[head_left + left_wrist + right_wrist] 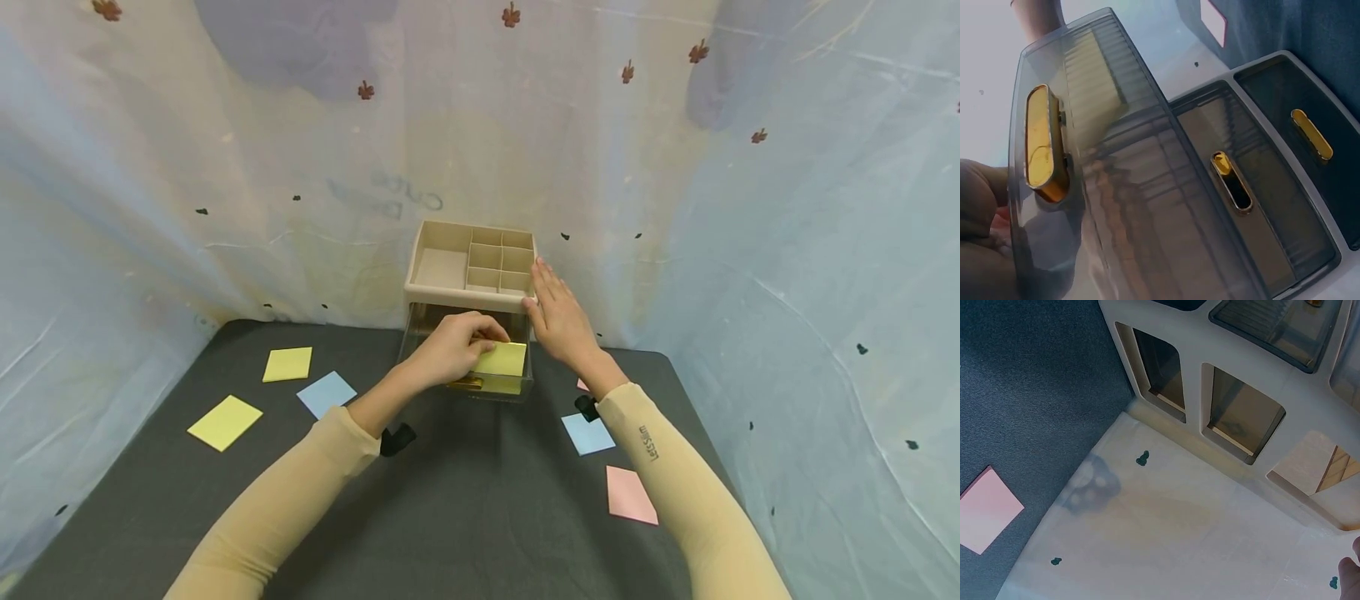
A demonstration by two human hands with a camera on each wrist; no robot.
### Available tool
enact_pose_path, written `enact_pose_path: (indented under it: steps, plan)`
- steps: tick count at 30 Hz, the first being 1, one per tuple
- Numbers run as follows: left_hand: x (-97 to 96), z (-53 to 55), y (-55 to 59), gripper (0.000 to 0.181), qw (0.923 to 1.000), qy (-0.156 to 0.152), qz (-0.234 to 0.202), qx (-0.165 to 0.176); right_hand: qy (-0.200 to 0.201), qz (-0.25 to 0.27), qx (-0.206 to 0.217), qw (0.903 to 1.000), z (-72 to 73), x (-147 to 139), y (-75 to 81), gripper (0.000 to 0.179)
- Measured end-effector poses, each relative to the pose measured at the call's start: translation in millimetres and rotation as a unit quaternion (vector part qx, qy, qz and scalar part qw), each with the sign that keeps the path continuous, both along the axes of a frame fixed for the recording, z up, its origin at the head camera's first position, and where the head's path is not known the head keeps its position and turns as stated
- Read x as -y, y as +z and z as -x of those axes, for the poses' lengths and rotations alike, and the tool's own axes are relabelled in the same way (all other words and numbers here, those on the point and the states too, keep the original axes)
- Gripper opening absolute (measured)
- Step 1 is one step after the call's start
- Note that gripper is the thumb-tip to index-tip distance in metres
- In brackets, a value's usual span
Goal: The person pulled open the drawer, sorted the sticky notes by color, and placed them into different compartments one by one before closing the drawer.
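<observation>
My left hand (453, 346) pinches a yellow sticky note pad (504, 360) at the pulled-out top drawer (528, 385) of a beige desktop organizer (442, 294). Through the drawer's clear smoky wall, the left wrist view shows the yellow pad (1091, 81) beside a gold handle (1040, 140). Whether the pad touches the drawer floor, I cannot tell. With fingers straight, my right hand (558, 317) rests against the organizer's right side; only its fingertips (1349, 578) appear in the right wrist view. Two lower drawers (1260, 187) are closed.
Left of the organizer lie two yellow pads (288, 364) (225, 422) and a blue pad (326, 393). Another blue pad (588, 433) and a pink pad (631, 495) lie on the right, with a pink corner (582, 384) by the right wrist. A patterned curtain (300, 150) stands behind the dark table (450, 517).
</observation>
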State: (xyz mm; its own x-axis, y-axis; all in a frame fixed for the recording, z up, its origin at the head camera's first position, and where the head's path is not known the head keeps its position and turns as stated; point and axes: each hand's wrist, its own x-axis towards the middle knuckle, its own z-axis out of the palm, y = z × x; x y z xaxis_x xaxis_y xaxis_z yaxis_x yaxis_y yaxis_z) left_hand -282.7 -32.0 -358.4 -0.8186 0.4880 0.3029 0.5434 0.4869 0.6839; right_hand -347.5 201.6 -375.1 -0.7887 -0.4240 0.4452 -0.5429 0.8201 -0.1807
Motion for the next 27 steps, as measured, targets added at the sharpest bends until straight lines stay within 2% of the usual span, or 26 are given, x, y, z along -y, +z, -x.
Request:
enact_pose_path:
  steps: [6, 13, 20, 27]
  plan:
    - [0.1, 4.1, -2.7, 0.020, 0.9994, -0.017, 0.022, 0.021, -0.003, 0.003, 0.000, 1.0000, 0.1, -0.6, -0.9, 0.065]
    - [1.2, 10.8, -0.3, 0.019, 0.9982, -0.024, 0.050, 0.022, -0.006, 0.006, 0.007, 0.9999, -0.7, 0.3, -0.6, 0.066]
    - [2.7, 20.3, 3.4, 0.017, 0.9954, -0.045, 0.078, 0.034, -0.006, -0.001, 0.002, 1.0000, 0.5, -0.1, -0.8, 0.067]
    - [1.8, 28.3, -1.7, 0.017, 0.9936, -0.048, 0.099, 0.028, -0.011, -0.002, 0.008, 0.9999, 0.2, 0.1, -0.8, 0.067]
